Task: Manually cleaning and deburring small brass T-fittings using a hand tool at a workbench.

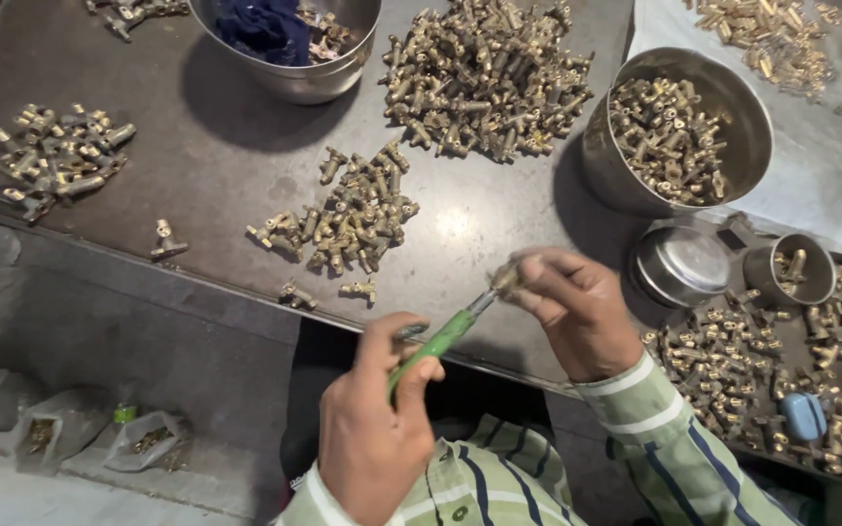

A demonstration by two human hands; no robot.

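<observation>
While left hand (372, 429) grips green screwdriver (438, 341) | right hand (572, 307) pinches brass fitting (505, 281)

Hands working a brass fitting at the table's near edge

The left hand (372, 429) holds a green-handled screwdriver (438, 341), its tip at a small brass fitting (505, 281) pinched in the right hand (577, 312).

Three clear plastic bags (70, 429) with brass parts, floor lower left.
</observation>
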